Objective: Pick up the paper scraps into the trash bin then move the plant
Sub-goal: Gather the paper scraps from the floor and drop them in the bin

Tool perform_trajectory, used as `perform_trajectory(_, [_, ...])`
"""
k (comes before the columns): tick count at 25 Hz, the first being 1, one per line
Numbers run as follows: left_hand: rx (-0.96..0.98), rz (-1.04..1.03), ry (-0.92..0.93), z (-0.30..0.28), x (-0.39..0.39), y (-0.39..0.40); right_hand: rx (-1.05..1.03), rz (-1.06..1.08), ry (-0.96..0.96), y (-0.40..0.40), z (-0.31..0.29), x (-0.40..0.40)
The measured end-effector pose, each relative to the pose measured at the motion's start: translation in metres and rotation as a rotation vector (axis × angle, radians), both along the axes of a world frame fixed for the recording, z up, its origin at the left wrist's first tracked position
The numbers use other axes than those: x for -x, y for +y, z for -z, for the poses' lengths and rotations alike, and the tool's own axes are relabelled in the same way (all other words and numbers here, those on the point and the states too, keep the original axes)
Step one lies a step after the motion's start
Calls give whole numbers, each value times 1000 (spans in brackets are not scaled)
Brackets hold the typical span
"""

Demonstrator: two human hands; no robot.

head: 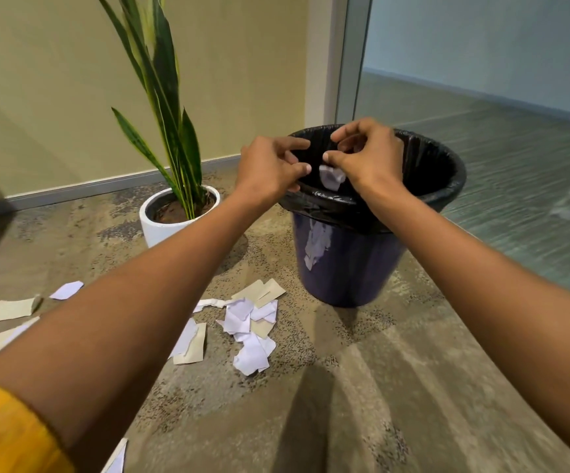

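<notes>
1. Black plastic liner covers the rim of the dark blue trash bin point(348, 268), which stands on the carpet floor point(396, 387) at about 1 o'clock from frame centre.
2. Left hand point(269, 167) is over the bin's near-left rim; its fingers point(297, 143) are loosely spread and hold nothing visible.
3. Right hand point(370, 155) is over the bin mouth; its fingers point(331, 158) are curled downward. A white paper piece point(331, 177) sits directly beneath them, inside the mouth. Whether it is still gripped or already free cannot be told.
4. Paper scraps point(249, 331), white and beige, lie on the floor at 6 o'clock of centre, near the bin's base. More lie at 8 o'clock, partly hidden by the left forearm.
5. Plant point(165, 107), with long green leaves, stands upright in a white pot point(160, 230) at 10 o'clock, just beside the bin but apart from it.
6. Yellow sleeve point(7, 431) shows at 7 o'clock.
</notes>
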State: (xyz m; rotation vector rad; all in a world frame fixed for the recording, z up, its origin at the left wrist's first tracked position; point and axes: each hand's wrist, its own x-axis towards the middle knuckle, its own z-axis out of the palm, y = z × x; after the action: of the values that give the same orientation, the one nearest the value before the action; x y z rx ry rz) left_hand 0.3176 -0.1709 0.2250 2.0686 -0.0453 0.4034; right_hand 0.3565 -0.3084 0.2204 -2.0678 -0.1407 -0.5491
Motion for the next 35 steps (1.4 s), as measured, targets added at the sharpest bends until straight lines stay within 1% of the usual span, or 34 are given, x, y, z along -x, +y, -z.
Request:
perform_trajectory(2, [-22,-25,-12,4,2,5,24,-25,-20,7,-1,4])
perform_trajectory(4, [-42,-68,-9,10,5,15,37,-73,-82,20,-1,12])
perform_trajectory(6, [-54,-94,17,20,9,29,39,-178,-155,37,1,22])
perform_trajectory(8, [-78,-119,63,34,14,47,37,-338,-180,59,10,34])
perform_trajectory(10, [-118,-143,130,55,21,67,42,-489,-121,81,31,42])
perform_trajectory(12, [-207,-145,218,79,29,86,87,-564,2,97,61,45])
perform_trajectory(14, [-328,-105,315,101,35,105,185,-594,169,105,96,41])
perform_trajectory(16, [-425,-53,410,121,39,121,374,-610,307,106,130,33])
perform_trajectory(19, [-668,47,557,149,42,140,771,-625,417,108,176,24])
perform_trajectory(21, [-824,130,662,171,45,149,912,-631,483,111,198,23])
perform_trajectory(23, [-929,163,746,193,51,154,986,-632,543,117,213,22])
perform_trajectory(25, [-981,208,789,212,58,158,1038,-642,574,124,225,19])
perform_trajectory(28, [-943,248,796,224,64,161,1101,-669,588,132,232,19])
perform_trajectory(30, [-917,231,776,225,66,161,1134,-655,534,135,233,23])
perform_trajectory(35, [-979,259,717,218,72,158,1009,-627,402,129,220,34])
